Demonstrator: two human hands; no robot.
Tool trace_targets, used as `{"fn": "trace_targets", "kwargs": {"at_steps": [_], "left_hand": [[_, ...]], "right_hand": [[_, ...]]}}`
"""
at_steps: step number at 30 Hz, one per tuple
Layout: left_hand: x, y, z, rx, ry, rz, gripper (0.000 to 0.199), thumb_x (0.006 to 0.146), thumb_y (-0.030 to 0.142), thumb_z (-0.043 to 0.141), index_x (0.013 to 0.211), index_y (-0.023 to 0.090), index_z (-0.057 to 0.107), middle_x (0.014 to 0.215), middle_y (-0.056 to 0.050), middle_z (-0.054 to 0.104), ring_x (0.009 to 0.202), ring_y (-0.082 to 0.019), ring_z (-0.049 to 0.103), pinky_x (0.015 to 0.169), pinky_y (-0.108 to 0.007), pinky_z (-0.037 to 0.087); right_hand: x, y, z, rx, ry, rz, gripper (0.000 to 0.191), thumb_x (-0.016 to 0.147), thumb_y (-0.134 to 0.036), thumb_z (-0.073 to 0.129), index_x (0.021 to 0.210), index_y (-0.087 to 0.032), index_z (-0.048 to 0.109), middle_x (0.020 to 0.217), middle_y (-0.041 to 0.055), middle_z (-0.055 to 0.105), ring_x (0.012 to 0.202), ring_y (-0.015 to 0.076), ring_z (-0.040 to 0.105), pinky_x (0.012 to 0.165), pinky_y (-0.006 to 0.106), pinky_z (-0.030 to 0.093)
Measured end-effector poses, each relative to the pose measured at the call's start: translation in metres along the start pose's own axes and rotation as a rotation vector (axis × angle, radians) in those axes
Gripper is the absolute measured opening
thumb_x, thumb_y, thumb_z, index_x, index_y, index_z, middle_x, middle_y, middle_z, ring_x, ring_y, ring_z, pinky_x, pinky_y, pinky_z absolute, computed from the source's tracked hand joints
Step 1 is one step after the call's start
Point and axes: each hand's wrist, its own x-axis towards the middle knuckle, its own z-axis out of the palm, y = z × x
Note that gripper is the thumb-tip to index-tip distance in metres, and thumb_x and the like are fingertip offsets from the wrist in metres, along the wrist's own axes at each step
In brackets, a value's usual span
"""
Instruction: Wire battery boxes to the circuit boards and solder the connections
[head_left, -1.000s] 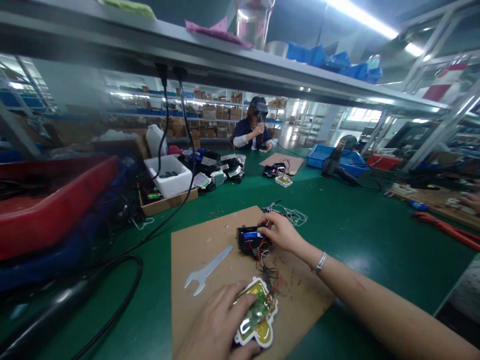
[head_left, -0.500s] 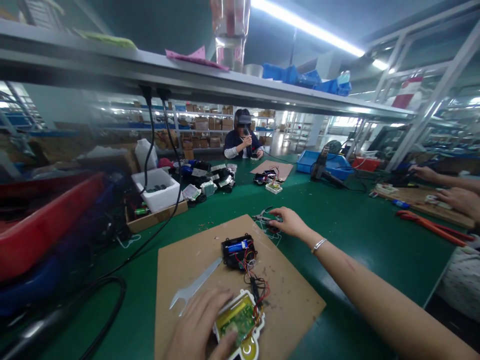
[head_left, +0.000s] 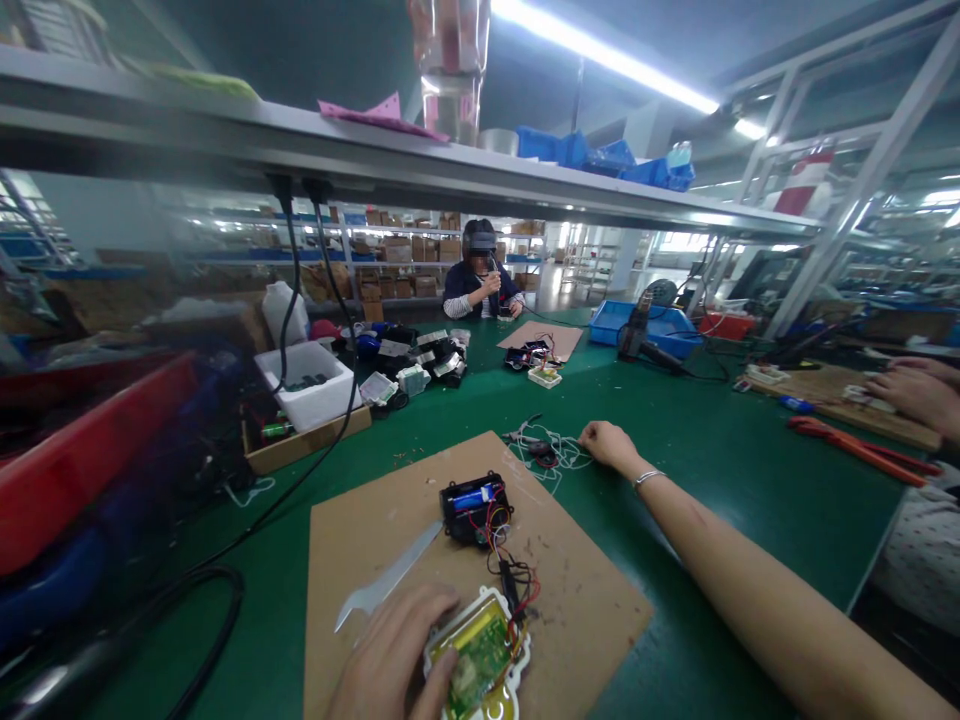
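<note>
My left hand [head_left: 397, 650] grips a white-framed circuit board [head_left: 480, 655] by its left side, thumb over the face. Thin red and black wires link that board to an open black housing [head_left: 476, 512] with a blue battery [head_left: 472, 497] inside. A metal open-end wrench [head_left: 394, 575] lies to the left of the housing, partly under my left hand. Past the cardboard's far right edge, my right hand [head_left: 609, 446] is closed, fingertips pinched at the end of a tangled thin white cable [head_left: 559, 452]. A small dark part lies in the tangle.
A cardboard sheet [head_left: 360, 530] covers the green table before me. Black cables hang at the left near a white foam box [head_left: 319, 390] and a red bin [head_left: 97, 450]. A heat gun [head_left: 645, 335] stands by a blue tray [head_left: 600, 325]. Co-workers sit opposite and at right.
My right hand has moved right, away from the middle of the cable tangle, drawing part of the white cable out sideways. My left hand stays on the circuit board.
</note>
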Motion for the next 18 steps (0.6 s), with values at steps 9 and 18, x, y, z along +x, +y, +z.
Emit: {"fn": "trace_targets", "kwargs": {"at_steps": [9,18], "left_hand": [[0.013,0.013,-0.012,0.017,0.028,0.015,0.026,0.089,0.035,0.051,0.112,0.023,0.054,0.102,-0.003,0.069,0.091,-0.016,0.067,0.075,-0.022,0.058],[0.020,0.025,-0.030,-0.130,-0.018,-0.203,0.024,0.089,0.031,0.050,0.113,0.030,0.052,0.111,0.000,0.064,0.102,-0.016,0.062,0.083,-0.028,0.055]], "right_hand": [[-0.010,-0.026,-0.057,0.536,0.200,-0.199,0.014,0.085,-0.028,0.049,0.084,-0.016,0.055,0.075,0.0041,0.065,0.072,0.0152,0.061,0.067,0.026,0.047],[-0.088,-0.098,-0.104,0.770,-0.032,-0.440,0.020,0.074,-0.036,0.062,0.078,-0.017,0.057,0.068,0.0005,0.061,0.066,0.0134,0.057,0.067,0.028,0.045]]}}
